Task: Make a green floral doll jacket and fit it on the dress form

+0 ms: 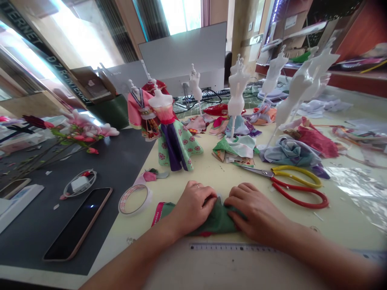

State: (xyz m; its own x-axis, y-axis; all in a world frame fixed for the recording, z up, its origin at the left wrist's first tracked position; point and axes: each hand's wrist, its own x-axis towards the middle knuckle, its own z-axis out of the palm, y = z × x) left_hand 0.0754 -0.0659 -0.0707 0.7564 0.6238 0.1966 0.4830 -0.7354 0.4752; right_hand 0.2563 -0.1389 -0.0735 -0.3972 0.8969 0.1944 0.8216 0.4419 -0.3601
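Note:
A small piece of green cloth [222, 219] with pink trim lies on the cream table in front of me, partly bunched up. My left hand [195, 205] has its fingers closed on the raised fold near the cloth's middle. From the other side my right hand [252, 209] grips the cloth with curled fingers, its thumb low against the fabric. Part of the cloth is hidden beneath both hands. A clear ruler [229, 247] lies just below it. Scissors [284, 181] with one yellow and one red handle lie beyond my right hand.
A tape roll [134, 199] and a phone [80, 223] lie to the left. Dressed doll forms [175, 133] stand behind my hands, with bare white mannequins [237, 90] further right. Cloth pieces [290, 151] are heaped around their stands. Artificial flowers [83, 129] lie far left.

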